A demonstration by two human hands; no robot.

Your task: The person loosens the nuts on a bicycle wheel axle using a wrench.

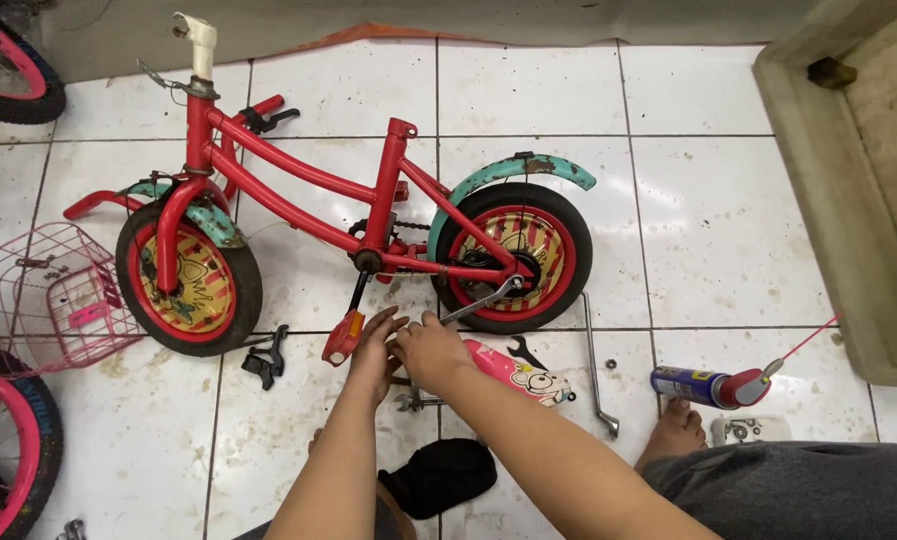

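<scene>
While the red bicycle [368,215] already lies stripped of seat and handlebars, left hand [373,350] and right hand [430,350] (fingers loosely curled, grip unclear) work near its pedal [343,338], wheels unremoved.

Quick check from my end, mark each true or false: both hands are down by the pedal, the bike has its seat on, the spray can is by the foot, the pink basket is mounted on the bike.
1. Both hands, left hand and right hand, are close together beside the red pedal. True.
2. The red bike has its seat fitted. False: the seat tube is bare at the top.
3. The spray can lies on the tiles near the bare foot. True.
4. The pink basket is mounted on the bike. False: it sits on the floor beside the front wheel.
</scene>
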